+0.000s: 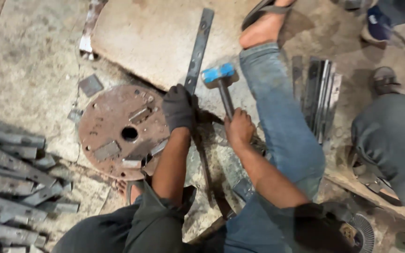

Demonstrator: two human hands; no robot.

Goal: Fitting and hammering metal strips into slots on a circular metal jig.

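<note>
Head view: gloved left hand [178, 108] on flat bar [199, 47], probably gripping.

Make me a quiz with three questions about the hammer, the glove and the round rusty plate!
1. Where is the rusty round plate?
A. To the left of the gloved left hand
B. On top of the jeans leg
C. Under the pile of bars at the far left

2. What colour is the hammer's head?
A. Red
B. Blue
C. Yellow

3. What is the left hand doing?
A. Lying open on the floor
B. Holding a cup
C. Gripping the long flat metal bar

Answers:
1. A, the plate lies on the ground just left of the dark glove.
2. B, the head is bright blue on a dark handle held by the bare right hand.
3. C, the gloved fingers wrap around the bar, which runs away up the picture.
</note>
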